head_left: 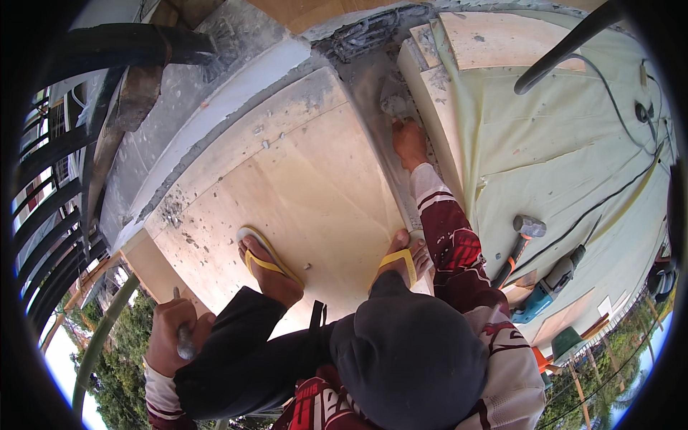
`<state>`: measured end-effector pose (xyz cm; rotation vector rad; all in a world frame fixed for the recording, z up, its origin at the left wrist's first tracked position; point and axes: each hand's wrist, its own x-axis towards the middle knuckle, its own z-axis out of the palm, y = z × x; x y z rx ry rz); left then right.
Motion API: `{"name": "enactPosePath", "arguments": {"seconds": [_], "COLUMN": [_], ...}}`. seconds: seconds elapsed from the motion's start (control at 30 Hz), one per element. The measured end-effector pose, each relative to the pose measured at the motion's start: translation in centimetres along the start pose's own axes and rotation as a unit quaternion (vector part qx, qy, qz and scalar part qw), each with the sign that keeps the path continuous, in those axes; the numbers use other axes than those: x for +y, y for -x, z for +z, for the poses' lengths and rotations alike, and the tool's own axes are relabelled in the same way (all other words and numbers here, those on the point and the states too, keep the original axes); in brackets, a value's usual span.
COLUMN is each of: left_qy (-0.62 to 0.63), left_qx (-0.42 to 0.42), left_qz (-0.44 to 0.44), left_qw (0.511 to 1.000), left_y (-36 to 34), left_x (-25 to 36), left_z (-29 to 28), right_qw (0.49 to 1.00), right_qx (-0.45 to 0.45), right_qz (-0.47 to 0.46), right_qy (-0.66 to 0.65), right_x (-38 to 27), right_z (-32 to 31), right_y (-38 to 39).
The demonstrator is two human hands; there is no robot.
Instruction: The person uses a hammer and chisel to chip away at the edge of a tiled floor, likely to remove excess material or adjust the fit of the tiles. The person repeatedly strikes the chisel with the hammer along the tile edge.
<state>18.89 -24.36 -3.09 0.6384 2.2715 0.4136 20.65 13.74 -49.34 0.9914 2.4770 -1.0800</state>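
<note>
My left hand (pixel 172 335) is at the lower left, beside my bent knee, fingers wrapped round a short grey metal rod (pixel 186 345) with a rounded end. Its narrow tip sticks up above the fist. My right arm stretches forward, and my right hand (pixel 410 142) is down in a narrow dusty channel (pixel 369 82) between two wooden boards. Its fingers are closed at a grey, dust-covered piece (pixel 393 100) lying in the channel; whether that is a tool or rubble I cannot tell.
My sandalled feet stand on a plywood board (pixel 287 186) strewn with debris. To the right, a pale green sheet (pixel 545 158) carries a hammer (pixel 529 228), a teal power tool (pixel 545 295) and black cables (pixel 609 208). A black railing (pixel 50 158) runs along the left; broken concrete (pixel 365 36) lies ahead.
</note>
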Motion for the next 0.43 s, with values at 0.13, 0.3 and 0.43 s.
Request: {"name": "enactPosePath", "arguments": {"seconds": [0.13,0.3,0.43], "left_qy": [-0.001,0.023,0.011], "left_qx": [-0.005,0.013,-0.011], "left_qz": [-0.013,-0.016,-0.027], "left_qw": [1.0,1.0,1.0], "left_y": [0.2,0.4,0.5], "left_x": [0.3,-0.2,-0.4], "left_z": [-0.1,0.2,0.4], "right_qw": [0.992,0.993,0.976], "right_qx": [-0.062,-0.076,-0.103], "right_qz": [0.056,0.092,0.103], "right_qy": [-0.094,0.011,-0.162], "right_x": [0.8,4.1,5.5], "right_z": [-1.0,-1.8,-0.1], "right_y": [0.5,4.4,3.1]}}
